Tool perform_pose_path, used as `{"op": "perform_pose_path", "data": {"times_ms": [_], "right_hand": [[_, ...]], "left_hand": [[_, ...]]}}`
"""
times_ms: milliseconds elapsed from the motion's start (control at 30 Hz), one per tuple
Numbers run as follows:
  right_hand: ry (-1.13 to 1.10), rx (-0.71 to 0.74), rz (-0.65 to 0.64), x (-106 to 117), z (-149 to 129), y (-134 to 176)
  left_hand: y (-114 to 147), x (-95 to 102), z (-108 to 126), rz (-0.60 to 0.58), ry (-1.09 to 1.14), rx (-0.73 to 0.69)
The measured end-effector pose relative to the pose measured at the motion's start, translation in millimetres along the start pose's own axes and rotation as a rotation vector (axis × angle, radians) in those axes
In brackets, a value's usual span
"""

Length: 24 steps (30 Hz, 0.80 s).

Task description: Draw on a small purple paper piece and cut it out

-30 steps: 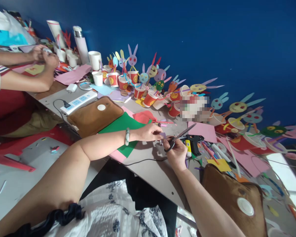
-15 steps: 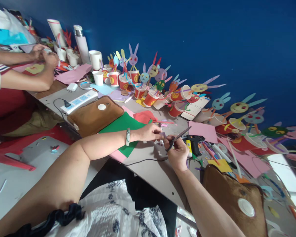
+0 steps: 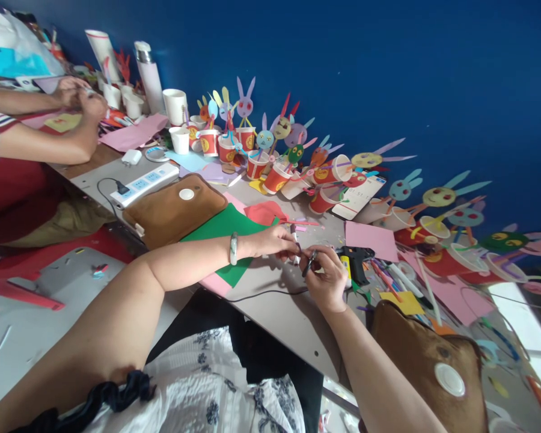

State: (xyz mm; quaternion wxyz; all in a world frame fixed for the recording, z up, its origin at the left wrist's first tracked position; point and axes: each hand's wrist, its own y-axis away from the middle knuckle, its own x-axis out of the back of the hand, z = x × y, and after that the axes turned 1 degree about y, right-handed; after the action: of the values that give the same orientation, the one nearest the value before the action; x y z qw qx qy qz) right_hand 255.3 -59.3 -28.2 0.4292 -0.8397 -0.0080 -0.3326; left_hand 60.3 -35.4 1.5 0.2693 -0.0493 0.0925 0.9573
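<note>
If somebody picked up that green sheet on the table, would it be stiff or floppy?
The green sheet looks thin, like paper or card, so it's probably light and would bend when lifted. Lying flat, it would likely slide if pushed. The pink sheet beneath might shift along.

The left hand [image 3: 277,242] pinches a small purple piece [image 3: 298,247] just beside the scissors [image 3: 310,263] in the right hand [image 3: 327,276].

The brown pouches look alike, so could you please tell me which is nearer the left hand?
Nearer the left hand is the brown pouch beside the power strip; the other pouch lies by the right forearm.
</note>
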Motion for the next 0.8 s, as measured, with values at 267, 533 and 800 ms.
{"op": "perform_pose_path", "data": {"times_ms": [267,533,800], "right_hand": [[0.036,0.051,-0.068,4,6,1],[0.074,0.019,-0.131,5,7,1],[0.012,-0.047,-0.039,1,-2,0]], "left_hand": [[-1,1.7,-3,0.008,0.046,0.033],[3,0.6,8,0.000,0.056,0.063],[5,0.3,6,-0.011,0.024,0.022]]}}
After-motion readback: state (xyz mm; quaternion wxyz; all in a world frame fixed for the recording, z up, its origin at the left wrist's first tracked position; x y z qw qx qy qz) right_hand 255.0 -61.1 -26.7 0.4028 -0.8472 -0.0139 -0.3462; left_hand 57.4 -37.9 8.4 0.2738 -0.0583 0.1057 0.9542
